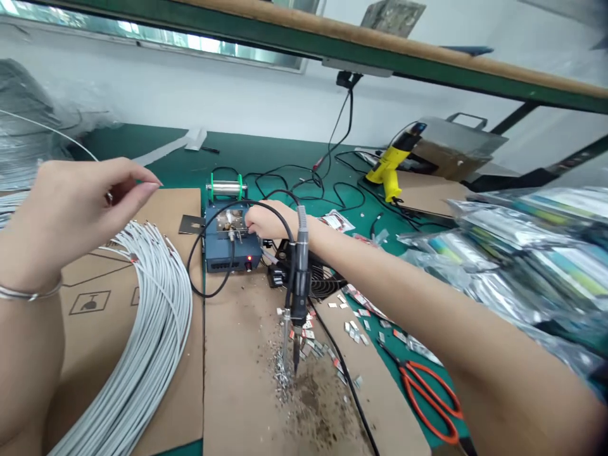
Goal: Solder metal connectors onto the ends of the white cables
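My left hand (95, 202) is raised at the left above a bundle of grey cables (156, 304), thumb and index finger pinched together; whatever is between them is too small to make out. My right hand (266, 220) reaches to the right side of a blue soldering machine (223, 250) with a red light, its fingers curled at the metal feed part on top. What those fingers grip is hidden. In front of the machine a black soldering iron (300, 285) stands upright, tip down, over solder bits on the cardboard.
Orange-handled scissors (430, 399) lie at the lower right. Small pieces (354, 330) are scattered on the cardboard (242, 380). A yellow heat gun (392, 166) and black cords are at the back, plastic bags (536, 253) at the right. A green-edged shelf (266, 31) spans above.
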Motion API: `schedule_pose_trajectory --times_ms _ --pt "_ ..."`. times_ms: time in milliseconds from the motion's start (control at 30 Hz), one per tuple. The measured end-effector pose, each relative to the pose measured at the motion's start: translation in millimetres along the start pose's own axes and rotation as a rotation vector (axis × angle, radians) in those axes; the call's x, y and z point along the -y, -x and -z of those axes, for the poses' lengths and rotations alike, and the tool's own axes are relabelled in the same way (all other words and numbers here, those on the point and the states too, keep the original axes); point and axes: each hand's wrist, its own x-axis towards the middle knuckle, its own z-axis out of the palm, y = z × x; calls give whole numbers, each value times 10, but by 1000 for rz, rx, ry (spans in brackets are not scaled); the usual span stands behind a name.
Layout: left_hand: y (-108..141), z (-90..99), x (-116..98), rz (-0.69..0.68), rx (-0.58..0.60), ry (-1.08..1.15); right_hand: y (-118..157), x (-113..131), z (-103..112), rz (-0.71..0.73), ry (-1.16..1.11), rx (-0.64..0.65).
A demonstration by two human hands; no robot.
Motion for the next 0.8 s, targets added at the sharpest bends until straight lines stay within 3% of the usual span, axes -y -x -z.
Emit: schedule_pose_trajectory --times_ms 100,333,800 --pt "-28 -13 -18 -53 -49 -70 -1 -28 -18 -3 -2 3" --pt "-14 14 15 -121 -17 -51 9 -27 -44 -52 9 -5" --pt "5 -3 2 -48 81 -25 -25 -27 18 -92 -59 28"
